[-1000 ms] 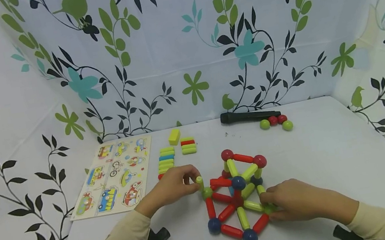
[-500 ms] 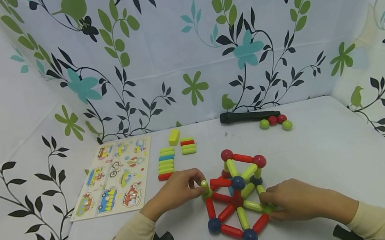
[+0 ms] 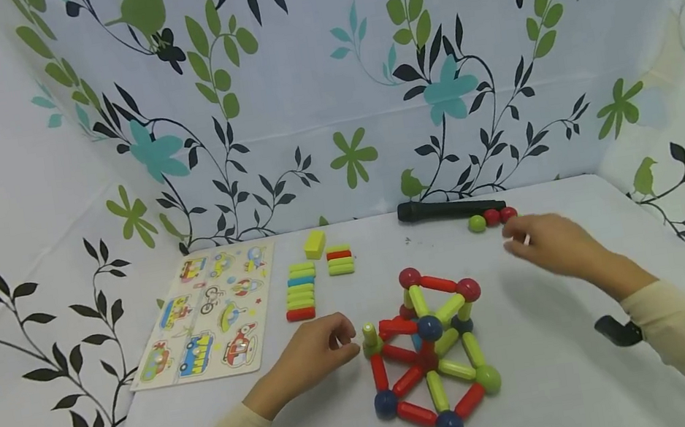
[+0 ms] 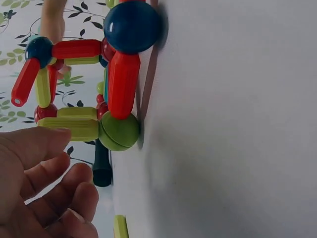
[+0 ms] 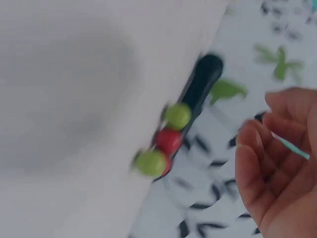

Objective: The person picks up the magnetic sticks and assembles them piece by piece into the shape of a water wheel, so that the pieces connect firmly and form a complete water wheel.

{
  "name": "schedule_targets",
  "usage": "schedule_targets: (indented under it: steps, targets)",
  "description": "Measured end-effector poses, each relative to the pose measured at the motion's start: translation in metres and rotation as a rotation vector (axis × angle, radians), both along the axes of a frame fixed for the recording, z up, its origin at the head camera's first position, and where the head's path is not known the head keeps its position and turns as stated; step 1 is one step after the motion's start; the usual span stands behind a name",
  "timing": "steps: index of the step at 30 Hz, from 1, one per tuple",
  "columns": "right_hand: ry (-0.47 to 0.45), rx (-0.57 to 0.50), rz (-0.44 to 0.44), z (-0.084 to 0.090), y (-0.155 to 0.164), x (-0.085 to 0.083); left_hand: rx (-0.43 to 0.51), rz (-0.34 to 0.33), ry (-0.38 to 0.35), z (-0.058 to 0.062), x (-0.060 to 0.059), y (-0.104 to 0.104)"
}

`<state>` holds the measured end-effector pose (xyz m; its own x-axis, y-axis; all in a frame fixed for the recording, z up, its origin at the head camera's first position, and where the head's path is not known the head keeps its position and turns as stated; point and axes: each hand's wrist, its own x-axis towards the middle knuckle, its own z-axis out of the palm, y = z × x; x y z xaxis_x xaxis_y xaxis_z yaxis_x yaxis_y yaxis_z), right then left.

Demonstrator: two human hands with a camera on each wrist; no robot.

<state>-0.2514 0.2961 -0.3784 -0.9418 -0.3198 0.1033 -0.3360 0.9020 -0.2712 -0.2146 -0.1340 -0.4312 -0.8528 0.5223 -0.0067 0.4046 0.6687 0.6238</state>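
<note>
A magnetic stick-and-ball structure (image 3: 438, 391) of red and yellow-green rods with blue, red and green balls stands mid-table. A yellow-green rod (image 3: 369, 335) rises from the green ball (image 4: 120, 131) at its left corner. Beside that rod is my left hand (image 3: 313, 351), fingers loosely bent and away from it in the head view; the thumb overlaps the rod in the left wrist view. My right hand (image 3: 554, 252) hovers at the back right with nothing in its loosely curved fingers. Near it lie loose red and green balls (image 5: 168, 141); in the head view it covers one green ball.
A black microphone (image 3: 448, 208) lies behind the loose balls. Rows of spare rods (image 3: 300, 293) and a yellow block (image 3: 315, 244) lie left of the structure. Further left is a picture puzzle board (image 3: 205, 315). A patterned cloth (image 3: 277, 134) rises behind the table.
My left hand set the upright rod on the left green ball, then let go and drew back slightly. The right hand left the structure's right corner and moved back and right toward the loose balls.
</note>
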Motion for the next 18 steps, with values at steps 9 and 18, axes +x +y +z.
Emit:
schedule_targets:
  steps: [9, 18]
  targets:
    - [-0.153, 0.132, -0.172, -0.027, 0.041, -0.073, -0.122, -0.266, 0.091, -0.004, 0.027, 0.004]
    - [-0.167, 0.200, -0.208, -0.045, 0.055, -0.083, -0.215, -0.427, 0.266, -0.007, 0.043, 0.011]
